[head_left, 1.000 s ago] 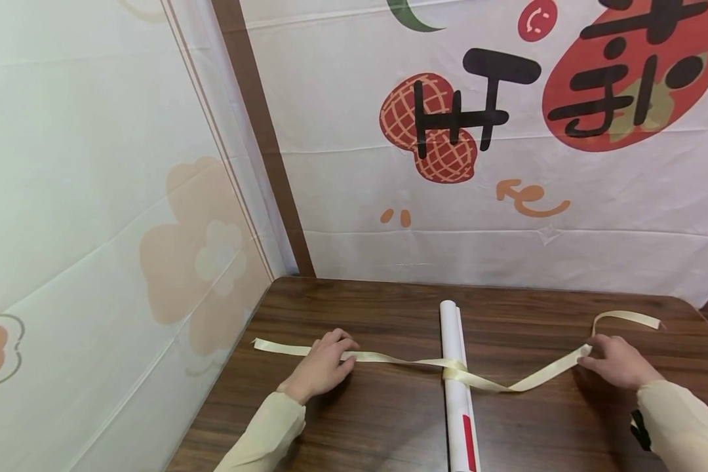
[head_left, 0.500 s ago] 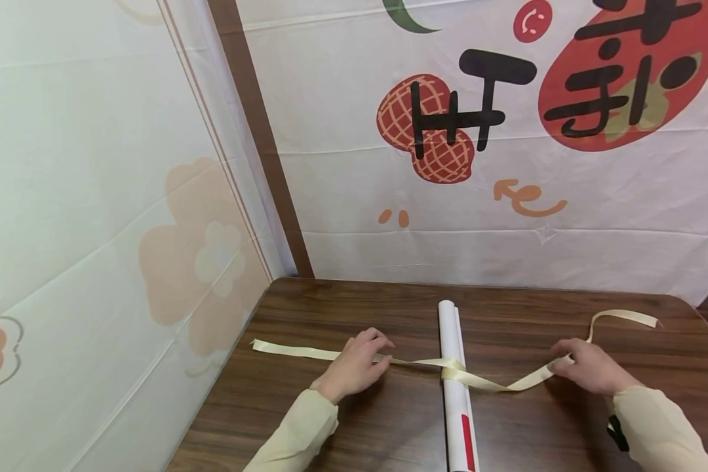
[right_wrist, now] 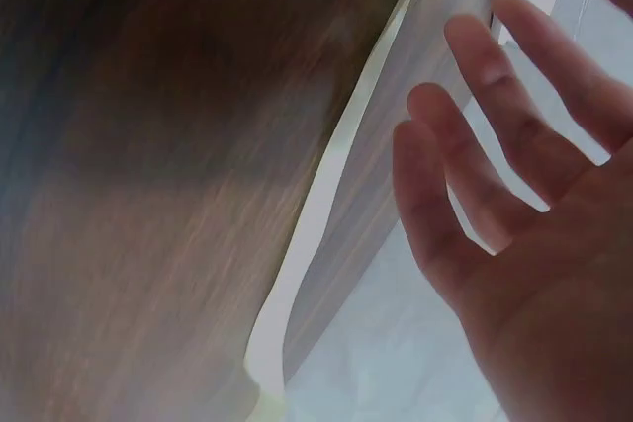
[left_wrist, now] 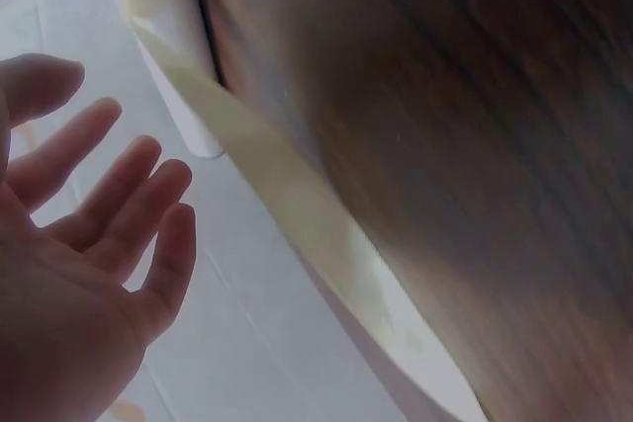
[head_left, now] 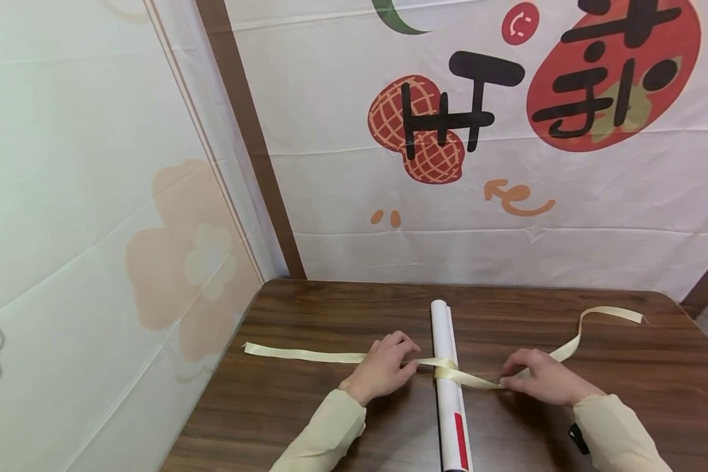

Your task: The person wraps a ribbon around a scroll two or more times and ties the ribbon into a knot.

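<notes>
A white paper roll [head_left: 446, 410] with a red patch lies lengthwise on the wooden table. Around its middle goes a pale yellow ribbon [head_left: 301, 355], crossed on top, with one tail running left and the other right. My left hand [head_left: 382, 367] is over the left tail, just left of the roll, fingers loosely bent and thumb apart from them in the left wrist view. Over the right tail is my right hand [head_left: 539, 379], its fingertips close to the ribbon [right_wrist: 331, 175]. The right wrist view shows its fingers spread and relaxed, with nothing between them.
Dark wood-grain tabletop [head_left: 330, 314] with rounded back corners. A white printed cloth [head_left: 330, 196] hangs right behind it, and another cloth [head_left: 94, 196] with flowers stands along the left side.
Both hands have slid inward along the ribbon tails toward the roll, the left hand rightward, the right hand leftward. The roll and the ribbon's crossing look the same.
</notes>
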Demonstrator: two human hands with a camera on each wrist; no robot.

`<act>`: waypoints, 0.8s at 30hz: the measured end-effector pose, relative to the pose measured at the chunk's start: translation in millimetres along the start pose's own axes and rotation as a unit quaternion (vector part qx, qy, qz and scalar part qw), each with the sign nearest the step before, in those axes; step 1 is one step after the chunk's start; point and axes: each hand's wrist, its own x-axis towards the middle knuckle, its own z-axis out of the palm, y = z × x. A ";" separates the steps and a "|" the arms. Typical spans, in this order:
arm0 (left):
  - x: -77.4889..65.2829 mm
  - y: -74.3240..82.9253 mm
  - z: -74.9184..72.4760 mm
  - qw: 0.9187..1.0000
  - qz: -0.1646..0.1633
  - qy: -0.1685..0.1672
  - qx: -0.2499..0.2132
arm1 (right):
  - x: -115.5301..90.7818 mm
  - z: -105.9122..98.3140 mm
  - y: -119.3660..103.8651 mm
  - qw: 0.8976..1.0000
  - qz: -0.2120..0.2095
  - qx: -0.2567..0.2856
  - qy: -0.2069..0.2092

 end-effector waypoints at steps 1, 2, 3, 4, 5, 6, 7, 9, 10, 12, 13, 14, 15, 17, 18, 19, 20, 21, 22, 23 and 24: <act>0.3 0.7 1.5 1.000 -0.002 0.000 -0.001 | 0.5 1.8 -2.5 1.000 0.000 -0.001 -0.002; 0.6 1.4 3.0 1.000 -0.003 0.001 -0.002 | 0.7 3.4 -4.9 1.000 0.002 -0.001 -0.005; 1.0 2.4 4.5 1.000 -0.005 0.002 -0.005 | 0.7 5.0 -7.1 1.000 0.003 -0.002 -0.005; 1.3 3.2 6.1 1.000 -0.006 0.004 -0.007 | 0.5 6.4 -9.2 1.000 0.003 -0.003 -0.007; 1.7 4.2 7.6 1.000 -0.008 0.005 -0.009 | 0.4 7.9 -11.0 1.000 0.002 -0.004 -0.010; 2.3 5.3 9.3 1.000 -0.010 0.006 -0.012 | 0.4 9.4 -12.5 1.000 -0.001 -0.005 -0.011; 2.9 6.2 11.1 1.000 -0.010 0.007 -0.014 | 0.3 10.9 -13.7 1.000 -0.004 -0.008 -0.012; 4.4 8.1 14.9 1.000 -0.010 0.008 -0.016 | 0.6 13.9 -14.9 1.000 -0.014 -0.016 -0.012; 5.4 9.4 16.5 1.000 -0.009 0.009 -0.014 | 0.8 15.3 -14.9 1.000 -0.018 -0.020 -0.011; 7.6 12.1 19.6 1.000 -0.006 0.009 -0.010 | 1.6 17.8 -14.3 0.999 -0.028 -0.027 -0.005; 8.7 13.5 21.0 1.000 -0.007 0.008 -0.008 | 2.1 19.0 -13.9 0.999 -0.032 -0.030 -0.004; 10.0 14.8 22.6 1.000 -0.009 0.007 -0.006 | 2.8 20.1 -13.5 0.999 -0.037 -0.033 -0.003; 11.2 16.4 23.8 1.000 -0.012 0.006 -0.007 | 3.7 21.1 -13.2 0.998 -0.042 -0.036 -0.001; 13.7 19.4 26.6 1.000 -0.016 0.003 -0.011 | 5.9 22.6 -13.1 0.998 -0.054 -0.044 0.010; 14.9 20.9 27.9 1.000 -0.018 0.001 -0.014 | 7.3 23.1 -13.4 0.997 -0.057 -0.049 0.015; 16.1 22.5 29.0 1.000 -0.019 0.001 -0.014 | 8.6 23.3 -14.1 0.997 -0.055 -0.056 0.021; 17.2 24.0 30.1 1.000 -0.017 0.002 -0.013 | 10.2 23.4 -15.0 0.996 -0.054 -0.064 0.029; 18.1 25.6 31.0 1.000 -0.015 0.003 -0.013 | 11.8 23.1 -16.3 0.996 -0.046 -0.074 0.037; 19.1 26.9 31.8 1.000 -0.012 0.005 -0.011 | 13.5 22.7 -17.8 0.995 -0.035 -0.083 0.043; 20.0 28.0 32.7 1.000 -0.009 0.007 -0.010 | 15.5 22.0 -19.5 0.995 -0.021 -0.090 0.049; 20.9 28.9 33.3 1.000 -0.007 0.009 -0.007 | 17.3 21.3 -21.4 0.994 -0.001 -0.094 0.050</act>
